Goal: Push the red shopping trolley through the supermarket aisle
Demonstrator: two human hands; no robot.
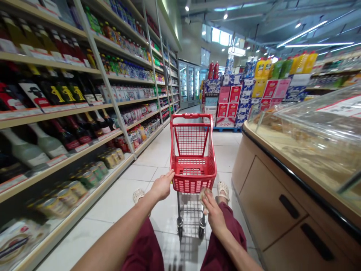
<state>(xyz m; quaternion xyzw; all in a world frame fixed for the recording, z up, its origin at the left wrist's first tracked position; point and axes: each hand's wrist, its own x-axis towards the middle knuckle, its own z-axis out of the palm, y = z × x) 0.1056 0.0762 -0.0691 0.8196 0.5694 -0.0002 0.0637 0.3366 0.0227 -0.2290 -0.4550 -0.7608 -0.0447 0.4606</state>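
A small red shopping cart (194, 162) stands on the floor between my legs, its handle at the far side. My left hand (163, 185) is closed on the near left corner of the red basket, fingertips at its rim. My right hand (213, 210) presses a crumpled beige cloth (204, 195) to the lower right of the basket's near wall. The hand partly covers the cloth. Below the basket are a metal frame and dark wheels (179, 223).
Shelves (67, 113) of bottles and cans run along the left. A wooden counter (270, 195) with clear covers borders the right. Farther ahead are stacked drink boxes (228, 101) and glass-door fridges (189, 82). Pale floor tiles (113, 222) lie around the cart.
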